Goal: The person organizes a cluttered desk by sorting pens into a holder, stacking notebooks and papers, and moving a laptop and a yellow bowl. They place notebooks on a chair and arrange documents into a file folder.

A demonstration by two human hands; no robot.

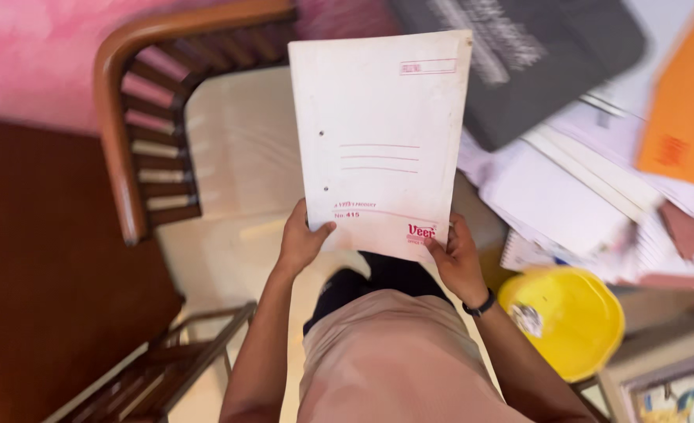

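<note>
Above the person's lap, the white file folder (380, 141) stands upright, its lower edge pinched by the left hand (300, 241) and right hand (458, 258). Held only at the bottom, it could flop or slip toward the paper heap (574, 188).

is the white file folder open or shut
Shut: the white folder shows only its flat front cover, with the left hand and right hand gripping its bottom edge.
</note>
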